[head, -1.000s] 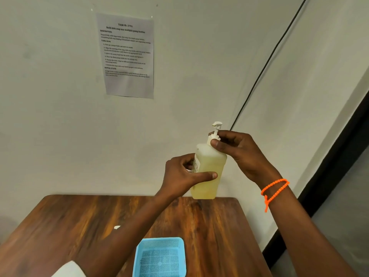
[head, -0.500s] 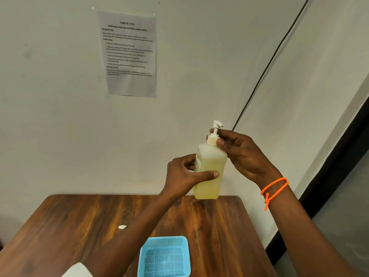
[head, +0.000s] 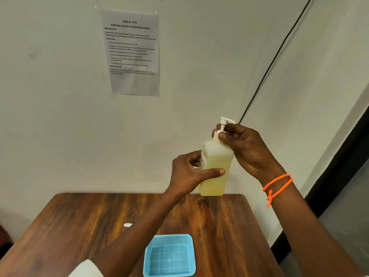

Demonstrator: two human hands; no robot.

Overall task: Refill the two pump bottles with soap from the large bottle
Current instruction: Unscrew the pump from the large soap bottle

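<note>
While held up over the far edge of the bench (head: 79,226), against the wall (head: 50,136): pump bottle (head: 216,162) of pale yellow soap, upright.

Below, near the front edge, blue basket (head: 169,254); left hand (head: 189,174) gripping the bottle's body, fingers curled round it, thumb across the front; right hand (head: 245,148) pinching the white pump collar (head: 216,135) at the neck, orange bracelet (head: 277,186) on that wrist; small white scrap (head: 127,225) on the wood.

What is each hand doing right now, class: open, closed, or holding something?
Left hand: closed around the body of the pump bottle, holding it in the air.
Right hand: pinching the pump collar at the bottle's neck.
</note>
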